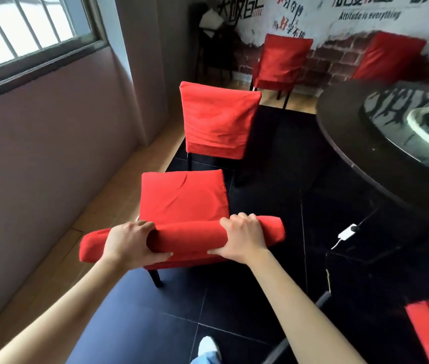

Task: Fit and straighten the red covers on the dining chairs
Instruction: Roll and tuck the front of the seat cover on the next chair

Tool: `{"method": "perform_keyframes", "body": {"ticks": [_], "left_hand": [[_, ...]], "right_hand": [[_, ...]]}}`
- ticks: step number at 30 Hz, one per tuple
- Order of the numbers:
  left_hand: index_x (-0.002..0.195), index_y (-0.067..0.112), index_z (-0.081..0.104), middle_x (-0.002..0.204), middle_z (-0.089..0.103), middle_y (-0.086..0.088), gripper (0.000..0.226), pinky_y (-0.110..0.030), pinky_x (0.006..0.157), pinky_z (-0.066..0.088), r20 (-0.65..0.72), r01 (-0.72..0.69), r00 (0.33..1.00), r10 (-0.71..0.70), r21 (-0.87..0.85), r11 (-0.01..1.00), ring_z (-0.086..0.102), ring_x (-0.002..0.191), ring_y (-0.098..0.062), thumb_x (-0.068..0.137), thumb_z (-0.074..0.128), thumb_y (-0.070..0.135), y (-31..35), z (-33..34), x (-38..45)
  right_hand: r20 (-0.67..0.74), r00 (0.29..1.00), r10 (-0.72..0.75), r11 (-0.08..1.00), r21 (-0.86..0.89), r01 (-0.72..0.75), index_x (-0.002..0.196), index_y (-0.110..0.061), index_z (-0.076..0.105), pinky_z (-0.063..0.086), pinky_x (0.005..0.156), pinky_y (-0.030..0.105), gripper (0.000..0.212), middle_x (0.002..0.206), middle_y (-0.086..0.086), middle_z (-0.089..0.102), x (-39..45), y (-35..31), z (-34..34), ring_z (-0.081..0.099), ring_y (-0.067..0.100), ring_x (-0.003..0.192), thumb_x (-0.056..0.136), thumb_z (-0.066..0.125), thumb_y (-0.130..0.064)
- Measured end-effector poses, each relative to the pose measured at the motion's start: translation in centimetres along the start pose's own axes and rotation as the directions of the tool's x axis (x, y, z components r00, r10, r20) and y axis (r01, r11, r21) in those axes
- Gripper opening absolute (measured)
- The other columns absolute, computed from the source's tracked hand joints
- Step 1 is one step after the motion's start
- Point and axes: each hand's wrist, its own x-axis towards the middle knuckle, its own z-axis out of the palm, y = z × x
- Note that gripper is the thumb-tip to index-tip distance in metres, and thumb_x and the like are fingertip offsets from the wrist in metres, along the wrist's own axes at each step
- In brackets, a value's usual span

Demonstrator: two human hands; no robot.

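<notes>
On the far wall (365, 24), above painted brickwork, black lettering reads "Attitude is everything"; the red and black characters around it are too broken up to read. The nearest chair (181, 200) wears a red cover (184, 237) of soft matte cloth, lightly creased across the square seat and rounded like a bolster over the top of the backrest. The left hand (129, 243) grasps that padded top rail toward its left end, fingers curled over the far side and thumb on the near side. The right hand (242, 240) grips the same rail toward its right end in the same way. Farther off, a second covered chair (217, 119) stands with its wrinkled red back toward the viewer. The round dark surface (352, 143) at right is glossy. The floor (260, 298) is black tile.
</notes>
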Motion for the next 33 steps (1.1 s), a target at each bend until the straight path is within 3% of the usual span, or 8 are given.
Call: {"method": "perform_keyframes", "body": {"ticks": [10, 15, 20, 26, 29, 33], "left_hand": [[0.073, 0.018, 0.062, 0.066, 0.059, 0.006, 0.075, -0.027, 0.052, 0.039, 0.005, -0.159, 0.987, 0.160, -0.039, 0.986, 0.061, 0.060, -0.021, 0.046, 0.041, 0.085, -2.4, -0.1, -3.9], [0.079, 0.018, 0.062, 0.071, 0.060, 0.006, 0.079, -0.028, 0.055, 0.040, -0.003, -0.276, 0.961, 0.276, -0.061, 0.959, 0.062, 0.065, -0.021, 0.046, 0.038, 0.086, -5.1, -0.5, -4.3], [0.082, 0.018, 0.064, 0.073, 0.062, 0.004, 0.080, -0.028, 0.056, 0.035, -0.011, -0.417, 0.909, 0.417, -0.089, 0.905, 0.064, 0.070, -0.023, 0.047, 0.038, 0.085, -8.2, -1.2, -4.4], [0.085, 0.019, 0.065, 0.077, 0.064, 0.003, 0.079, -0.029, 0.061, 0.046, 0.034, -0.564, 0.819, 0.573, -0.139, 0.814, 0.065, 0.074, -0.024, 0.048, 0.039, 0.084, -11.9, -1.7, -5.6], [0.075, 0.016, 0.067, 0.064, 0.062, 0.003, 0.072, -0.028, 0.051, 0.048, 0.051, -0.627, 0.769, 0.637, -0.131, 0.768, 0.063, 0.060, -0.025, 0.048, 0.048, 0.080, -13.5, -1.7, -6.8], [0.071, 0.014, 0.068, 0.059, 0.061, 0.003, 0.065, -0.027, 0.047, 0.049, 0.046, -0.626, 0.766, 0.641, -0.169, 0.761, 0.062, 0.053, -0.024, 0.047, 0.054, 0.072, -14.6, -1.3, -8.5]], "right_hand": [[-0.007, 0.988, 0.155, 0.988, 0.004, -0.155, 0.089, -0.021, 0.060, 0.035, 0.075, 0.037, 0.066, 0.089, 0.002, 0.064, -5.9, -5.5, 0.2, 0.057, 0.026, 0.087, 0.058, 0.064, -0.079], [-0.013, 0.963, 0.270, 0.963, 0.003, -0.270, 0.091, -0.022, 0.060, 0.037, 0.078, 0.037, 0.067, 0.088, 0.001, 0.063, -7.9, -9.5, 0.3, 0.056, 0.024, 0.087, 0.060, 0.061, -0.081], [-0.022, 0.908, 0.417, 0.909, -0.003, -0.418, 0.094, -0.022, 0.060, 0.038, 0.081, 0.037, 0.070, 0.088, -0.002, 0.062, -9.6, -14.6, 0.2, 0.056, 0.022, 0.088, 0.061, 0.057, -0.084], [0.026, 0.817, 0.576, 0.817, -0.026, -0.576, 0.107, -0.026, 0.058, 0.035, 0.088, 0.036, 0.076, 0.098, -0.004, 0.061, -12.0, -21.8, 0.4, 0.054, 0.020, 0.098, 0.063, 0.049, -0.087], [0.053, 0.784, 0.618, 0.786, -0.015, -0.618, 0.110, -0.024, 0.057, 0.035, 0.092, 0.038, 0.076, 0.103, -0.002, 0.062, -13.1, -25.0, 0.8, 0.053, 0.021, 0.102, 0.065, 0.051, -0.085], [0.080, 0.760, 0.645, 0.762, 0.000, -0.647, 0.112, -0.023, 0.055, 0.032, 0.098, 0.039, 0.075, 0.110, 0.001, 0.061, -14.1, -27.3, 0.9, 0.052, 0.023, 0.109, 0.066, 0.054, -0.082]]}}
